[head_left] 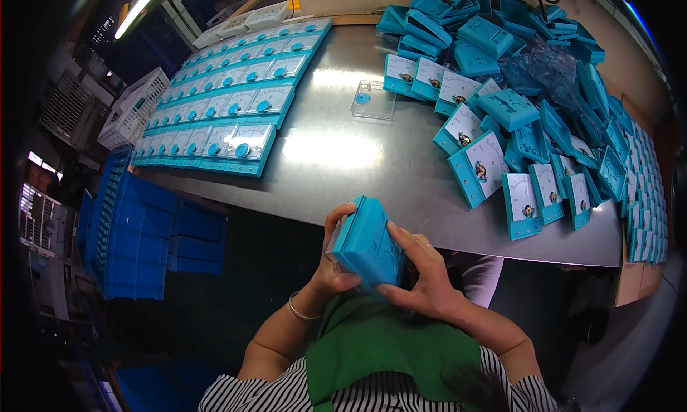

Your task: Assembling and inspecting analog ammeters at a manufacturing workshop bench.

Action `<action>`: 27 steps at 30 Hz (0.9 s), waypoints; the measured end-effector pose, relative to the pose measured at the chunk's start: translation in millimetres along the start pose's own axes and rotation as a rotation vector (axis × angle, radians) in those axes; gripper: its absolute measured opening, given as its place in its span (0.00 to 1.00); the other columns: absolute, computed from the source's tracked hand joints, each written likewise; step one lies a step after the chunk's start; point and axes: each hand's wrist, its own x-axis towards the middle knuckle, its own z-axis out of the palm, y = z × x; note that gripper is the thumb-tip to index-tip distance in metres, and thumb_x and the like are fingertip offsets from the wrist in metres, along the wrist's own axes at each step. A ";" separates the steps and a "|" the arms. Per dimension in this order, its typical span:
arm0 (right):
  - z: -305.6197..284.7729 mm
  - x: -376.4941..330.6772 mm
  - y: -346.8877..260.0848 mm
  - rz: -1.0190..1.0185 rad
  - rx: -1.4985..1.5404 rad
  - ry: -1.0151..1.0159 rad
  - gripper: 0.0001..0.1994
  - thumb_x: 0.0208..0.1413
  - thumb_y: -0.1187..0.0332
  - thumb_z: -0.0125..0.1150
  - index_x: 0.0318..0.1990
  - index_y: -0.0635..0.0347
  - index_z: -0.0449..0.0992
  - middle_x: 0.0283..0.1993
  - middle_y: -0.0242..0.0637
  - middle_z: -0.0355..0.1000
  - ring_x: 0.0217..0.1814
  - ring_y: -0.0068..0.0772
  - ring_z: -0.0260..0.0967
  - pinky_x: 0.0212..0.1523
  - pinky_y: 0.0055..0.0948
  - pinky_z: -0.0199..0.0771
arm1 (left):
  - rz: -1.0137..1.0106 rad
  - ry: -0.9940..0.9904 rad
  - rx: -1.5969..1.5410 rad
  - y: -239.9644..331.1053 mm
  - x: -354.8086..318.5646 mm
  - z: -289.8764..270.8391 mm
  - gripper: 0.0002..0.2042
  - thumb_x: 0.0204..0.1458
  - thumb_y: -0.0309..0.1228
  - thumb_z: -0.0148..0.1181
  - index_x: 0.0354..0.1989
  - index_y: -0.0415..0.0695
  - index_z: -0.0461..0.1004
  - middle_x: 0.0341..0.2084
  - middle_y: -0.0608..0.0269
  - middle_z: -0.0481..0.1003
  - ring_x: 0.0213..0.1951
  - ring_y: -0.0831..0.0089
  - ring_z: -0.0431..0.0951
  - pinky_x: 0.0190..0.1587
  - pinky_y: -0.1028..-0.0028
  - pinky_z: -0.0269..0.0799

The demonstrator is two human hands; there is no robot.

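A teal panel meter [371, 239] is held between both hands in front of my green apron, tilted with its moulded back up. My left hand [330, 269] wraps its left side, where a clear cover shows at the edge; the thumb lies along the lower edge. Fingers of my right hand [428, 277] press on its right side, with the thumb at the near end. The meter's dial side is turned away from view. Beyond it, on the metal table [315, 190], lies a loose clear cover [373, 105] with a blue round knob.
At the left, finished-looking meters with clear covers [247, 141] stand in rows. Teal housings [494, 36] are heaped at the far right, with open dial units [478, 170] nearer. Blue crates [139, 229] stand beside the table's left edge; a white basket [136, 108] is behind them.
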 end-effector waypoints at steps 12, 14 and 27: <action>5.2 -11.4 -6.1 0.044 -0.033 0.014 0.43 0.36 0.60 0.73 0.61 0.67 0.61 0.55 0.57 0.65 0.54 0.55 0.66 0.54 0.43 0.66 | 0.038 -0.007 0.004 3.7 -0.5 -2.8 0.49 0.30 0.41 0.72 0.63 0.51 0.48 0.56 0.54 0.56 0.58 0.59 0.60 0.59 0.60 0.60; 4.6 -9.6 -5.7 0.045 -0.023 0.010 0.43 0.36 0.60 0.73 0.61 0.67 0.61 0.55 0.57 0.65 0.54 0.54 0.65 0.54 0.43 0.66 | 0.030 -0.004 0.012 -1.3 -2.6 -7.3 0.50 0.30 0.42 0.72 0.64 0.51 0.48 0.56 0.55 0.56 0.58 0.59 0.61 0.60 0.59 0.60; 18.6 6.4 -3.6 0.040 -0.120 0.055 0.39 0.43 0.56 0.68 0.62 0.65 0.61 0.57 0.59 0.63 0.55 0.57 0.63 0.54 0.44 0.65 | -0.096 0.214 -0.127 -2.3 -2.4 28.0 0.52 0.32 0.50 0.71 0.66 0.58 0.42 0.57 0.48 0.58 0.60 0.54 0.61 0.61 0.53 0.61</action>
